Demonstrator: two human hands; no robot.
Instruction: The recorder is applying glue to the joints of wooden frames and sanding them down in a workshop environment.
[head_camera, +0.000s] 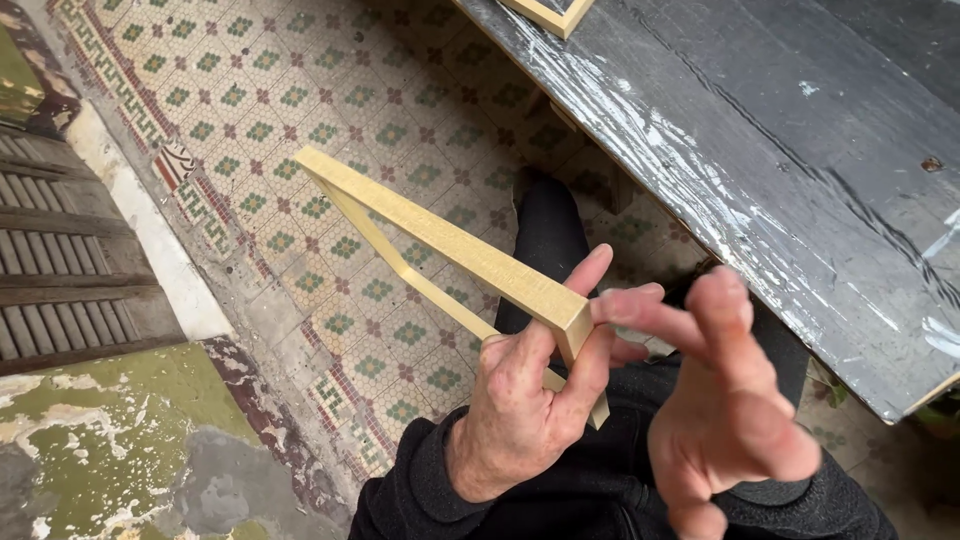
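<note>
My left hand (525, 400) grips a gold-coloured picture frame (440, 245) by its near corner, thumb and fingers wrapped around the moulding. The frame is seen edge-on and slopes away to the upper left over the floor. My right hand (725, 385) hovers just to the right of that corner with fingers spread; one fingertip touches the frame's corner. Both arms wear dark sleeves.
A black worn tabletop (790, 180) with streaks of clear tape fills the upper right; a second pale frame corner (550, 12) lies at its far edge. Patterned tile floor (300, 120) lies below. A slatted wooden shutter (60, 270) and a peeling green wall (110, 440) are on the left.
</note>
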